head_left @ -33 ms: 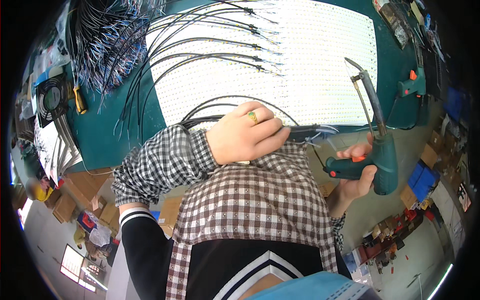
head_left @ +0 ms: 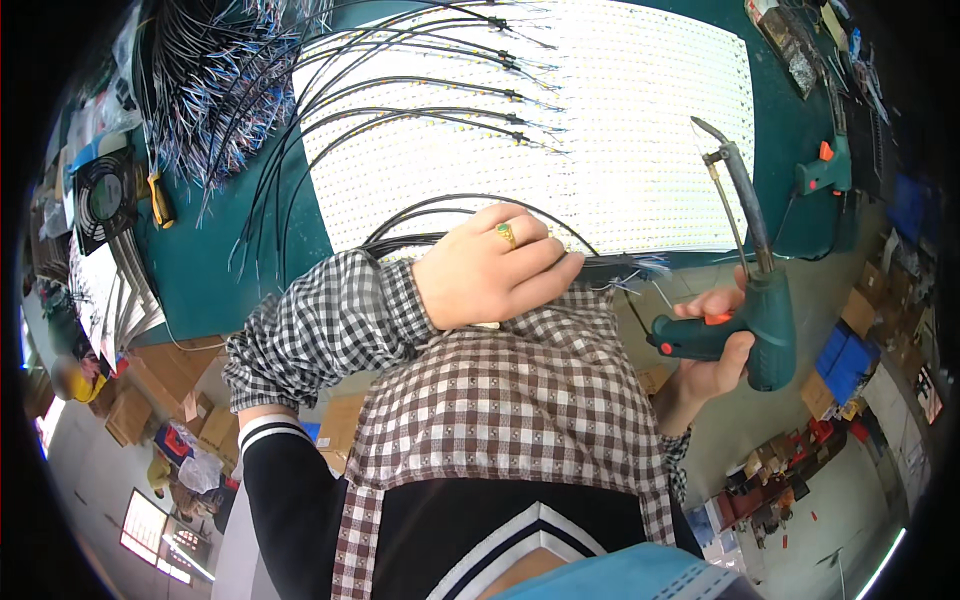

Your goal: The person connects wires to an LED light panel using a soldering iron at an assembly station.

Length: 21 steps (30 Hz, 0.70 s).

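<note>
My left hand [head_left: 500,262] is closed over a bundle of black cables [head_left: 410,240] at the table's near edge. Loose thin wire ends [head_left: 645,266] stick out past its fingertips, partly blurred. In my right hand [head_left: 715,360] is a green soldering gun [head_left: 770,330], gripped by its handle. Its dark tip points up over the right part of a white sheet of small yellow-dotted boards [head_left: 650,130], with a thin feed tube alongside. On that sheet, several black cables [head_left: 420,112] lie in rows, their stripped ends toward the middle.
Piled at the far left are many black cables [head_left: 215,100] with coloured wire ends. Near them are a small black fan [head_left: 103,200] and a yellow-handled screwdriver [head_left: 160,200]. A second green soldering gun [head_left: 828,168] rests on the right of the green table [head_left: 200,275]. Cardboard boxes stand on the floor.
The loose wire ends beside my left hand have shifted slightly. Both hands and the soldering gun stay nearly in place.
</note>
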{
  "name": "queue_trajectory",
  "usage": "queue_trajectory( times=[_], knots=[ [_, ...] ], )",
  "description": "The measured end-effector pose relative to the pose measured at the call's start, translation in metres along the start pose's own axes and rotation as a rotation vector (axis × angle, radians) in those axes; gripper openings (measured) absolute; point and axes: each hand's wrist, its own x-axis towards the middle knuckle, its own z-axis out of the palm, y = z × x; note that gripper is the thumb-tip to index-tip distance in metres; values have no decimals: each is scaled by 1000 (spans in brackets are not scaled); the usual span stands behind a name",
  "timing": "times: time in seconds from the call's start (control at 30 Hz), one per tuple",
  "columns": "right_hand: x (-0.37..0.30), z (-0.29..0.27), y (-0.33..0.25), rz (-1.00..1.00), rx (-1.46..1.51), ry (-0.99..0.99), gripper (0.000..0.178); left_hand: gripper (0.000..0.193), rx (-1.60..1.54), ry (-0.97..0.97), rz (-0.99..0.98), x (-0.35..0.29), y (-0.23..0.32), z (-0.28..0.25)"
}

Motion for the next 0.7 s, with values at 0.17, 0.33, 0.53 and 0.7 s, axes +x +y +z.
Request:
queue_trajectory(
  times=[0.17, 0.33, 0.53, 0.7],
  knots=[
    [1, -3, 0, -10, 14, 3, 68, 31, -158, 3, -90, 2, -3, -5],
    [3, -1, -2, -19, 1, 11, 69, 26, -437, 126, -394, 13, -6, -18],
    [3, -1, 0, -37, 7, 25, 69, 24, -201, 137, -500, 16, -15, -27],
    [3, -3, 0, -25, 0, 35, 68, 25, -141, -5, -417, 5, -24, -36]
  ],
)
